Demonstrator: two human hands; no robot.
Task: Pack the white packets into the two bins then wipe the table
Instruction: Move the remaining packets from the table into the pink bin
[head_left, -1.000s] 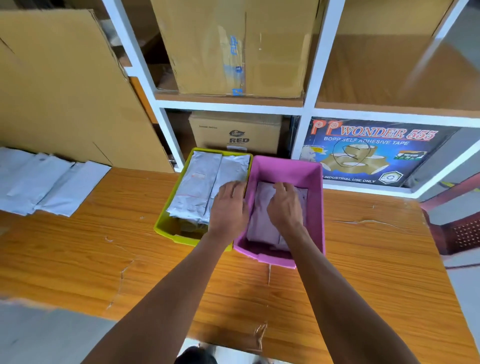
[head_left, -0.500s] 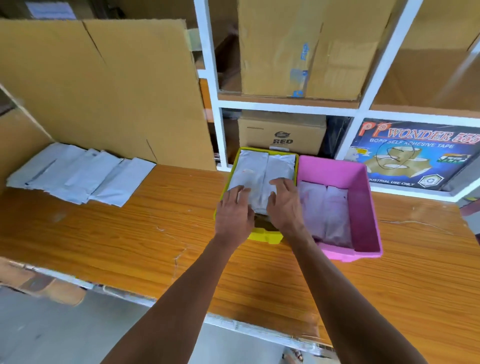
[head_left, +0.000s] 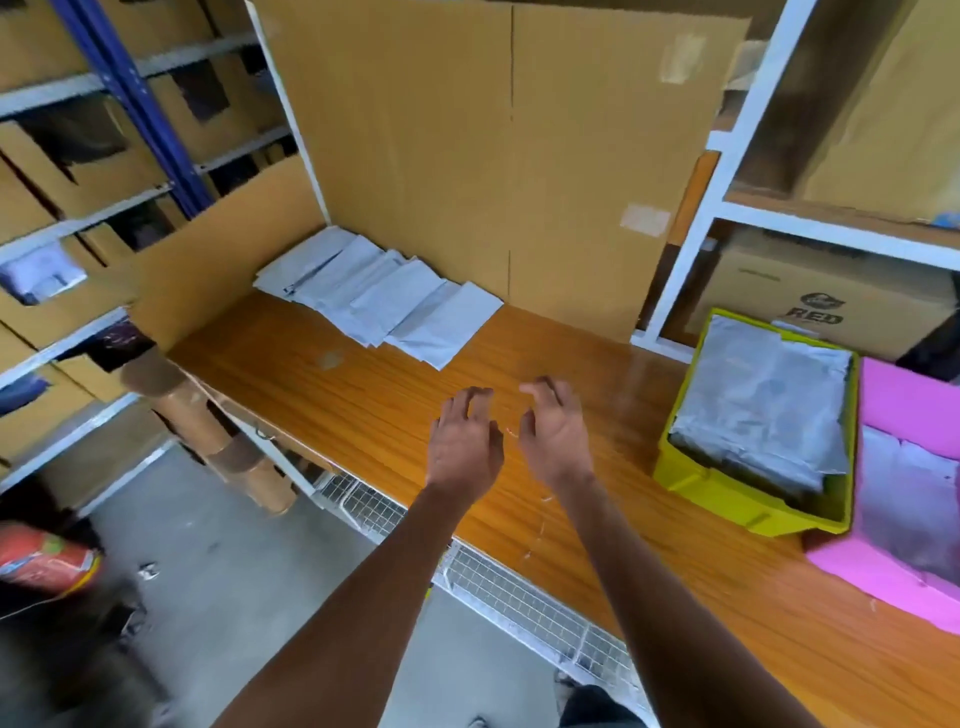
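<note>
I am in the packing step, between loads: both hands hover empty over the worktop (head_left: 395, 374), the left hand (head_left: 464, 441) and the right hand (head_left: 556, 434) side by side with a small gap between them. Each grip is open, fingers spread and loosely bent, touching nothing. The packets (head_left: 379, 301) that remain lie ahead of the grips and a little to their left, fanned in an overlapping row at the back of the worktop, against the foot of a cardboard sheet (head_left: 493, 156). The two bins sit well off to the right of the right grip: the yellow bin (head_left: 727, 493) nearer, with packets stacked up to its rim, and the pink bin (head_left: 893, 582) just beyond it, touching or nearly so, with packets low inside and room above them. I judge the task partly done, since a good row is unpacked and no wiping can start until it is gone; I see no cloth in view. The next move calls for a reach forward to the near end of the row, sliding fingers under the thin, slippery edges, gathering a few together, then carrying them right. I would favour the pink bin, as the yellow one looks close to full.
</note>
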